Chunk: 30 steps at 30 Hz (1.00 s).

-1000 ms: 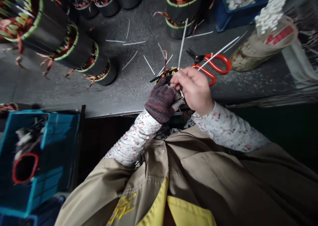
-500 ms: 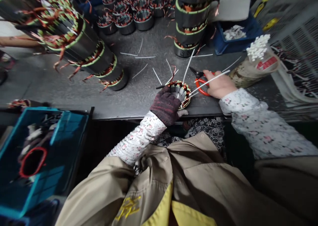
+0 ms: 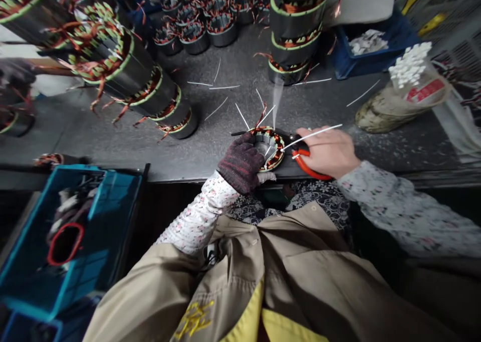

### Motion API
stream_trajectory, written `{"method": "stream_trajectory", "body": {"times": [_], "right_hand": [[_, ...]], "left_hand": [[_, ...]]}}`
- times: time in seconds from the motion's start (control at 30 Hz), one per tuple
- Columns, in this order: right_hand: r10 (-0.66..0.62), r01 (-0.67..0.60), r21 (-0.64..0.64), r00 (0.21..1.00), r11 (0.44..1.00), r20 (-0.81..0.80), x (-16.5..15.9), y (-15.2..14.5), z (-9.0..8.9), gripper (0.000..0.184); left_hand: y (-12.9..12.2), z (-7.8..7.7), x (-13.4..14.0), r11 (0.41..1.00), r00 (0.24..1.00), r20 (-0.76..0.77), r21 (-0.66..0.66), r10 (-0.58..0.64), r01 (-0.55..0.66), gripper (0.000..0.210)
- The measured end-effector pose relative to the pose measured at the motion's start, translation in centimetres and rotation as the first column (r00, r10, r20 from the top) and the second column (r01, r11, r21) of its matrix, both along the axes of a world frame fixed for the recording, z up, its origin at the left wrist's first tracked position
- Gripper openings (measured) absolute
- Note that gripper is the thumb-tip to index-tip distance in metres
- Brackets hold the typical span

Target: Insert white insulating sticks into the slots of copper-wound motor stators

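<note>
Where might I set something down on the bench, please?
Bare bench shows along the front edge, between the stack of cores at picture left and the gloved left hand. It is crowded around the held core, with red-handled cutters and right hand beside it, loose white strips behind, and small cores farther back.

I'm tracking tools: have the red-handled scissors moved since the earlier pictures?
Yes: in the right hand, the red-handled scissors are nearer the table edge and farther from the container of white sticks.
</note>
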State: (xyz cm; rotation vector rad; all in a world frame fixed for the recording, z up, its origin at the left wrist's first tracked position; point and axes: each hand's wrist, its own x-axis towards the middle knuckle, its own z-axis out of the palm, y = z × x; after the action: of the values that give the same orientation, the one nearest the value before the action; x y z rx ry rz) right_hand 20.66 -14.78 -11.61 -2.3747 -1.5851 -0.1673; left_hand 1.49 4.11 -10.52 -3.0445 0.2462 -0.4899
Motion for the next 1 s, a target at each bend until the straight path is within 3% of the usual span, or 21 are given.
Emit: {"method": "stream_trajectory", "body": {"times": [0.1, 0.3, 0.4, 0.57, 0.7, 0.8, 0.9, 1.0], "right_hand": [[-0.031, 0.028, -0.086, 0.999, 0.996, -0.034, 0.5, -0.1, 0.1, 0.038], [0.138, -0.138, 0.016, 0.990, 0.990, -0.033, 1.3, -4.1, -0.7, 0.053], [0.145, -0.146, -0.019, 0.989, 0.989, -0.008, 0.6, -4.3, -0.5, 0.054], [0.126, -0.121, -0.092, 0.991, 0.988, 0.044, 0.1, -3.7, 1.3, 0.041], [0.282, -0.277, -0.069, 0.956, 0.958, 0.075, -0.3, -3.4, 3.0, 0.044], [0.343, -0.332, -0.198, 0.939, 0.922, 0.026, -1.0, -2.5, 4.1, 0.044], [0.249, -0.227, -0.402, 0.969, 0.887, 0.003, -1.4, -1.7, 5.0, 0.041], [-0.015, -0.006, -0.451, 0.999, 0.893, -0.044, -0.8, -1.2, 4.9, 0.051]], "left_hand": [[0.0, -0.2, 0.0, 1.000, 0.999, 0.048, 0.029, -0.009, 0.007, 0.057], [-0.2, -0.7, 0.0, 1.000, 0.996, 0.094, 0.019, 0.008, -0.009, 0.061], [-0.2, -0.9, 0.0, 0.999, 0.995, 0.099, -0.041, 0.013, -0.009, 0.060], [-0.3, -0.9, -0.1, 0.986, 0.997, 0.050, -0.156, 0.061, -0.053, 0.055], [-0.1, -0.9, 0.0, 0.976, 0.999, 0.015, -0.213, 0.045, -0.041, 0.049], [-0.1, -0.6, 0.1, 0.977, 0.997, -0.054, -0.203, 0.048, -0.058, 0.049], [-0.4, -0.2, 0.2, 0.982, 0.986, -0.137, -0.151, 0.092, -0.113, 0.057], [-1.0, 0.2, 0.2, 0.982, 0.976, -0.183, -0.122, 0.122, -0.145, 0.066]]}}
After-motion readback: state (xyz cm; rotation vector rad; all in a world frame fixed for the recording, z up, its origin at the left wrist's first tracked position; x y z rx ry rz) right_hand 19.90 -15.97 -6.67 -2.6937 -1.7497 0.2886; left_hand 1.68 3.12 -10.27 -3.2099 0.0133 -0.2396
